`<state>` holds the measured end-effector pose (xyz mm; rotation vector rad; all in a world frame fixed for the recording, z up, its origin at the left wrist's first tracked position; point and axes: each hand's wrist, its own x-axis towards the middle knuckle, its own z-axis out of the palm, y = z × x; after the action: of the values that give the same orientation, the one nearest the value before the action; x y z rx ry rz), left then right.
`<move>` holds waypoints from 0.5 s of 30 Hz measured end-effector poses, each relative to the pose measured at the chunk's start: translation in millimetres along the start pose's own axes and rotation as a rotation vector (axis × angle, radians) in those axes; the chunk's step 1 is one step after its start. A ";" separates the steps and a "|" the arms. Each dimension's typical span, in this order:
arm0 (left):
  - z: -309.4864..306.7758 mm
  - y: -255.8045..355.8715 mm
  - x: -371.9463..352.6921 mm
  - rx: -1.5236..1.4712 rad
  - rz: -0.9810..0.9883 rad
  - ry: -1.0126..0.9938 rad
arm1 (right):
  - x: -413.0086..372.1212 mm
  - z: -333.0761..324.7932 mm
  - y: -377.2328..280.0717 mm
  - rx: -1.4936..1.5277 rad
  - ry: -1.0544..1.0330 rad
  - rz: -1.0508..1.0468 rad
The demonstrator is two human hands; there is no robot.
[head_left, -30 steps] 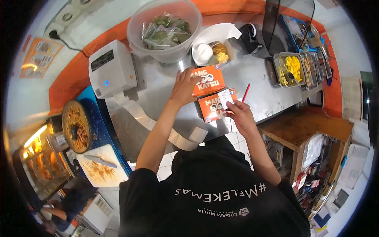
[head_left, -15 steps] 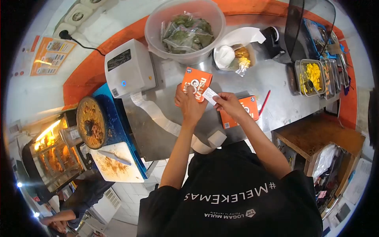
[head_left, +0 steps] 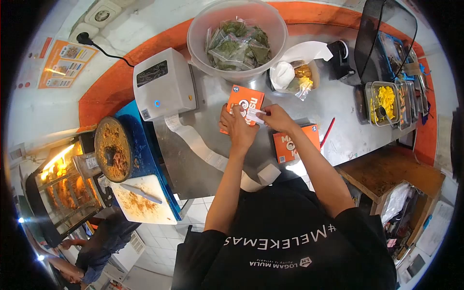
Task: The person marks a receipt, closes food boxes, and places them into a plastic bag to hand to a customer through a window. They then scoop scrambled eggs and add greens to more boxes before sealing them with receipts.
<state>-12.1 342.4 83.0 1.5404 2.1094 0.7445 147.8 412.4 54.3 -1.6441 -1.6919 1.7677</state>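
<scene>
My left hand (head_left: 238,126) grips an orange box (head_left: 246,95) with white lettering on the steel table. A small white printed label (head_left: 254,115) is pinched in my right hand (head_left: 276,117), its far end against the box face beside my left fingers. Partly under my right forearm lies a second orange box (head_left: 286,146), flat on the table. A red pen (head_left: 327,132) is just right of it. A long paper strip (head_left: 195,145) runs from a white label printer (head_left: 164,84) toward the table's front edge.
A plastic tub (head_left: 192,41) of bagged greens stands at the back, near an open food box (head_left: 316,77). Yellow food fills a container (head_left: 383,99) at right. At left are a breaded-crumb pan (head_left: 112,150), a cutting board with knife (head_left: 145,208) and another person (head_left: 99,246).
The label has moved from beside the box onto its face, with my right hand shifting slightly left and up. At lower left the other person has leaned and moved an arm.
</scene>
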 end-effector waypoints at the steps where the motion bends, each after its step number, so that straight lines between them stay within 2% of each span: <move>1: 0.5 -0.9 0.2 0.013 -0.005 -0.010 | 0.2 -5.1 0.5 0.022 -0.059 -0.007; 4: 2.4 -3.1 1.1 0.044 -0.019 -0.041 | 4.4 -18.8 1.0 -0.101 -0.160 -0.139; 7: 4.9 -7.1 4.6 0.042 -0.007 -0.069 | 24.6 -22.4 9.1 -0.399 -0.140 -0.377; 8: 4.7 -10.8 6.8 0.027 0.015 -0.086 | 27.0 -23.9 8.3 -0.495 -0.143 -0.344; 11: -5.8 4.1 4.2 0.019 0.144 -0.075 | 15.6 -21.1 1.9 -0.729 0.131 -0.366; 12: -6.6 8.3 4.6 -0.037 0.222 -0.053 | 7.3 -38.3 -6.8 -0.818 -0.043 -0.282; 15: -11.9 62.0 13.5 -0.172 0.419 -0.035 | -36.0 -124.3 -59.6 -0.509 -0.059 -0.259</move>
<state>21.7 368.1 131.6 1.9024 1.6615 1.0008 226.1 476.4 154.7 -1.4530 -2.4029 1.3484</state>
